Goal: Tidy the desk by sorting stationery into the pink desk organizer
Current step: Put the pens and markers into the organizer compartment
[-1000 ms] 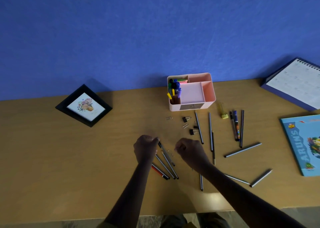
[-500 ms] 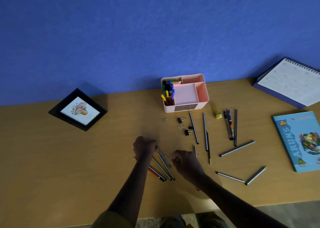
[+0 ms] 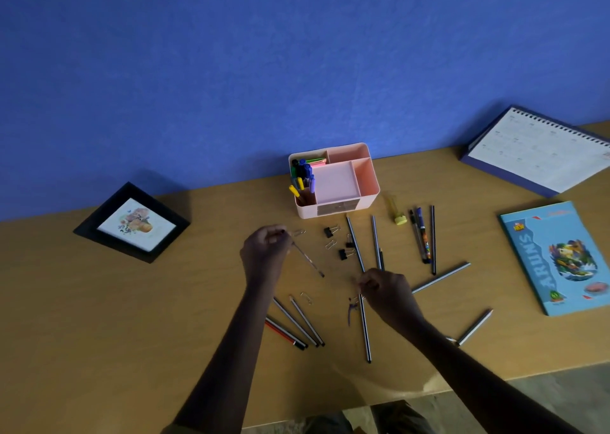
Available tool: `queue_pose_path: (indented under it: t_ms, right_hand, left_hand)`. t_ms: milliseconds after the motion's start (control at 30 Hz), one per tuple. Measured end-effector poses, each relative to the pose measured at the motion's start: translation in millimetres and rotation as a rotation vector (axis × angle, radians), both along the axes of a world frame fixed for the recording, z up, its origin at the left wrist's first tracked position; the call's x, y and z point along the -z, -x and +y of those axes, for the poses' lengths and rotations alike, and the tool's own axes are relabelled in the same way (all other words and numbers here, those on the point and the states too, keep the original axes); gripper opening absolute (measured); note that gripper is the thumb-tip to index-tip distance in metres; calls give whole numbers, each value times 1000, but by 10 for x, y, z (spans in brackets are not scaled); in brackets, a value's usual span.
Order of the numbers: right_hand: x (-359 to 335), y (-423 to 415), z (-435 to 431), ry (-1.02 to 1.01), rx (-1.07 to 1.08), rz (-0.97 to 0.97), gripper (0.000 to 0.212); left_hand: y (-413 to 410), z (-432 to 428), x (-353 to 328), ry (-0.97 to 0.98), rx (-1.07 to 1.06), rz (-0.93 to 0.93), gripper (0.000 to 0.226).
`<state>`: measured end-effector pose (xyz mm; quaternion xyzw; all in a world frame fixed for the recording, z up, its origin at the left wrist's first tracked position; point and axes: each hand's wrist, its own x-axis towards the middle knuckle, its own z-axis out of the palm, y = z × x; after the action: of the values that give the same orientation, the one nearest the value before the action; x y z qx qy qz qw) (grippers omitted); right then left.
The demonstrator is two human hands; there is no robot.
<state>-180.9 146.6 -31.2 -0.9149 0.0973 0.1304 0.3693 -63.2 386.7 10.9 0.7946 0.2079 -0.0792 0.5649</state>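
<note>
Since half a second back the left hand (image 3: 265, 250) has come up off the pile with one pencil (image 3: 308, 259) pinched in its fingers (image 3: 284, 235), tip dangling down-right, while the right hand (image 3: 384, 290) has slid over onto another spot. Nearest in, below the left wrist, three loose pencils (image 3: 297, 324) lie side by side, and a long dark pencil (image 3: 364, 329) runs down from under the right fingers (image 3: 361, 283), which look bunched together over something small; honestly can't tell if they've got hold of it. Just past both sets of fingers sit the binder clips (image 3: 343, 253) and paper clips (image 3: 298, 233), then more pencils fanned out to the right. Furthest back on the worktop (image 3: 99, 318), well beyond the fingertips, is the pink desk organizer (image 3: 336, 182) with markers already standing in its left slot. Pencils like these are light, stiff and a bit rolly, so I'd grab near the middle or gather a bunch; the clips are tiny and fiddly, fingertip pinch only.
</note>
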Motion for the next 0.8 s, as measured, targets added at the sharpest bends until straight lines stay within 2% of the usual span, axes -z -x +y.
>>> queue_pose_path:
  t_ms: [200,400,500,800]
  right_hand:
    - [-78,-135,-475,12,180,-69,9]
    - [-177,-265,-836,13,293,-98,4]
    - [-218,-337,-976,24,334,-106,4]
    - [-141,-662,-1312,135,397,-58,14]
  left_hand:
    - [-312,-63,-456,68,-38,-305,24]
    - [-587,-204,-595,29,-68,-490,23]
    - [-635,-266,-511,-43,-21,-531,23]
    - [-644,-365,-238,-209,59,-458,23]
